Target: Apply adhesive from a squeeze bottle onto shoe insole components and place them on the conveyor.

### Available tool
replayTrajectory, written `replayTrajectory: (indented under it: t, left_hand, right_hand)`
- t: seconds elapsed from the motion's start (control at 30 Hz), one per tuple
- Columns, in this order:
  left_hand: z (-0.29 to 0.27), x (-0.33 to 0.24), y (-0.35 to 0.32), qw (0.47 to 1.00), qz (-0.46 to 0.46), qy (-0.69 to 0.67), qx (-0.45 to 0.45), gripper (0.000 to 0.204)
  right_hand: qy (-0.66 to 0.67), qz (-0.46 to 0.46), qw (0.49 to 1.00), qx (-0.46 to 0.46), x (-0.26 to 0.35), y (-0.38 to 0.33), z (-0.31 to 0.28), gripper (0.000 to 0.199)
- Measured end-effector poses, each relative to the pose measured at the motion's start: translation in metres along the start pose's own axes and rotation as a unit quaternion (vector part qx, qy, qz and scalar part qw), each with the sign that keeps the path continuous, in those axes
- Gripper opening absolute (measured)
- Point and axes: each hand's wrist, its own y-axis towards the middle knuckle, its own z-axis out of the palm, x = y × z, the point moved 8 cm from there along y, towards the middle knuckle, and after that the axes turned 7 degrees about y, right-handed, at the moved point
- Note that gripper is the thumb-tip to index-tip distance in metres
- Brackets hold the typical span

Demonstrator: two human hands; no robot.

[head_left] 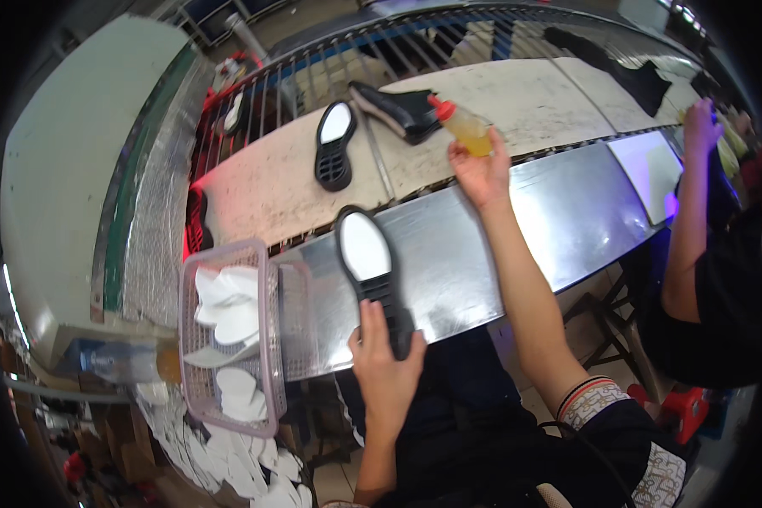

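Note:
My left hand [386, 370] grips the heel end of a black shoe sole [375, 292] on the shiny metal table. A white pad lies in the sole's front part, and its heel part shows ribs. My right hand [483, 173], raised over the table's far edge, holds a squeeze bottle [468, 131] of yellow liquid. The bottle is tilted, its red cap toward the upper left. Beyond it, on the pale conveyor belt, lie a second black sole [334, 148] with a white pad and a black shoe [400, 112] on its side.
A pinkish plastic basket [271, 339] of white pads stands at the table's left end. More white pads [229, 457] hang or lie below it. A co-worker's hand [701, 127] is at the far right, near a white sheet [648, 173]. Dark shoe pieces [622, 72] lie farther along the belt.

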Motion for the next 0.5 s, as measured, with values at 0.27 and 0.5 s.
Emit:
replayTrajectory:
  t: [0.27, 0.5]
  left_hand:
    - [0.006, 0.073, 0.109, 0.992, -0.067, 0.082, -0.061, 0.058]
    - [0.047, 0.141, 0.331, 0.991, -0.082, 0.087, -0.063, 0.047]
  right_hand:
    - [-0.019, -0.001, 1.000, -0.019, -0.004, -0.006, 0.007, 0.032]
    - [-0.012, 0.012, 0.999, -0.036, -0.015, -0.009, 0.004, 0.030]
